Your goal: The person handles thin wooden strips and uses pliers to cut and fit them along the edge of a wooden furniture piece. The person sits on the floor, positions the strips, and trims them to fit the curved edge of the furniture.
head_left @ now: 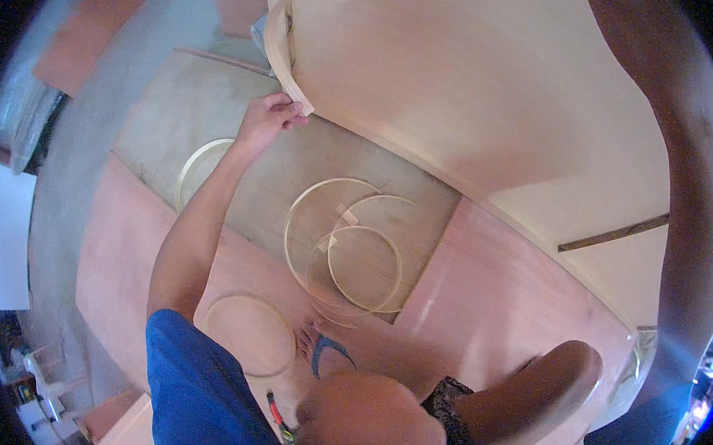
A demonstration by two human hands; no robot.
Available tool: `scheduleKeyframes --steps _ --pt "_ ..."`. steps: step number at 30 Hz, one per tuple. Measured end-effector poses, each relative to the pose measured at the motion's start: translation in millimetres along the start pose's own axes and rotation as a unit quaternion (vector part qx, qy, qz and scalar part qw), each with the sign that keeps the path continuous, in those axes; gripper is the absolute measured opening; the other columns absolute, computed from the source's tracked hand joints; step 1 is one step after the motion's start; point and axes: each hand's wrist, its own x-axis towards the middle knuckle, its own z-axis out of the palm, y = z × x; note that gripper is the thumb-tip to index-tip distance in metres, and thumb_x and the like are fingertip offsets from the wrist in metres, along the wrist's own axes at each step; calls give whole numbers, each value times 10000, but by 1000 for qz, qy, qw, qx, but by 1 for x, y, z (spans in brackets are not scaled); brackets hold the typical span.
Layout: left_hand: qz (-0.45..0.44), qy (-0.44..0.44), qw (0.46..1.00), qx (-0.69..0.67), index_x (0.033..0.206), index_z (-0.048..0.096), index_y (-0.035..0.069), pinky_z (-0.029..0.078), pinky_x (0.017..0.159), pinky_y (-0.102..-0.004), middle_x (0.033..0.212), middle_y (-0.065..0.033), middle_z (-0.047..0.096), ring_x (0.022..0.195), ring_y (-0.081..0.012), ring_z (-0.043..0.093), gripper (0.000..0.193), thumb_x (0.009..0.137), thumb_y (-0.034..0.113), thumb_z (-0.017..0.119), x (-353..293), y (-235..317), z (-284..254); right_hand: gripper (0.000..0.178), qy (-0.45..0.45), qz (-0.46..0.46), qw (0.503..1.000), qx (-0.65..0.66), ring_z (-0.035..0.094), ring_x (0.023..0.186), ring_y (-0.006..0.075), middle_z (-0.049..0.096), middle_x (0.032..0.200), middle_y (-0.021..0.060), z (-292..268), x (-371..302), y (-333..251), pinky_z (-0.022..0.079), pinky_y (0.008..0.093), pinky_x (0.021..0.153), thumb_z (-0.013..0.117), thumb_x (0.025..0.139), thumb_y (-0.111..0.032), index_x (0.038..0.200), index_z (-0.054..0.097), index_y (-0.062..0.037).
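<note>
My left hand point(271, 123) reaches to the upper middle, its thumb and fingers pinched on the lower end of a pale curved wood strip point(278, 53). The strip runs up along the edge of a large pale plywood panel point(445, 67) and leaves the picture at the top. Up the right side stretches my right forearm point(680, 117); its hand lies beyond the top edge, so what it does is hidden. Below my left hand, thin pale hoops lie on a grey-brown board: a larger ring point(289, 227) overlaps a smaller ring point(400, 261).
Another hoop point(250, 336) rests on a pinkish sheet point(126, 238) near my foot with its blue sandal strap point(328, 353). Red-handled pliers point(274, 410) lie beside my knee. A partly hidden hoop point(191, 164) is behind my left forearm. A dark strip point(614, 233) crosses the panel at right.
</note>
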Motion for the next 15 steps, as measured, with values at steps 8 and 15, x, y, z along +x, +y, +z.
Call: scheduleKeyframes --steps 8,15 --pt "-20 -55 993 -106 1196 705 16 515 748 -278 983 -72 766 945 -147 736 241 1049 200 657 39 -66 -28 407 -54 37 998 -7 641 1101 246 666 1190 123 110 60 -35 504 384 978 769 934 -122 1293 635 15" --pt "62 47 991 113 989 736 1 550 732 -376 997 -151 763 852 -283 753 229 964 228 740 41 -88 -30 379 -60 62 996 38 652 1041 218 679 1133 104 176 88 -51 521 367 921 764 947 -130 1274 645 20"
